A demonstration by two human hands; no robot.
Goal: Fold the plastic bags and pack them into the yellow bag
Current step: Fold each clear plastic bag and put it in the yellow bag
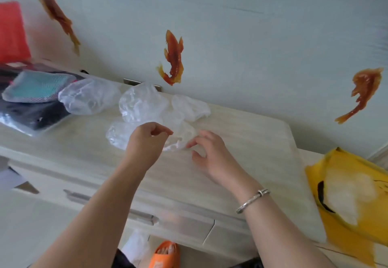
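Both hands, left hand (147, 143) and right hand (212, 154), pinch a crinkly white plastic bag (180, 137). Right of it sags the glossy yellow bag (361, 221).

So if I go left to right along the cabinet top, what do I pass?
Teal mesh pouch → clear plastic bag → left hand → right hand → yellow bag hanging off the cabinet top at its right end.

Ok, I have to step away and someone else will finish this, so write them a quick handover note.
Left hand and right hand both pinch one clear plastic bag on the cabinet top; it is not yet folded. Three more loose plastic bags lie behind it. The yellow bag sits at the right edge with something white inside. Left: fold each bag, pack them in.
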